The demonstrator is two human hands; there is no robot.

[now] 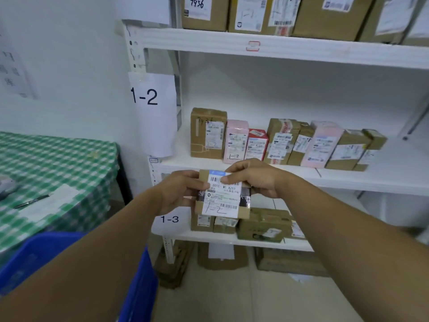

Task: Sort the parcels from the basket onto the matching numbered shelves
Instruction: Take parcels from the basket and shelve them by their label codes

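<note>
- The left hand point(178, 191) grips the left edge of a small cardboard parcel point(220, 205), its fingers curled behind the parcel and its thumb on the front.
- The right hand point(253, 177) pinches the parcel's upper right corner, thumb pressed on the white shipping label and fingers bent over the top edge.
- The parcel is held in the air with its label facing the camera; "1-2" is handwritten at the bottom of the label.
- It hangs in front of the white shelf unit, just below the front edge of the middle shelf point(348, 182).
- A paper sign reading "1-2" point(151, 108) hangs on the left post beside that shelf.
- A row of parcels point(278, 140) stands upright on it, brown, pink and one red, several marked "1-2".
- Behind the held parcel, a sign reading "1-3" point(169, 219) marks the shelf below, which carries brown boxes point(264, 225).
- The top shelf holds bigger brown boxes point(204, 12); more boxes point(222, 256) lie on the floor under the unit.
- A blue basket point(139, 287) sits at lower left under the left forearm.
- To the left, a bench point(58, 159) with a green checked cloth carries a pen point(31, 201) lying on paper.
</note>
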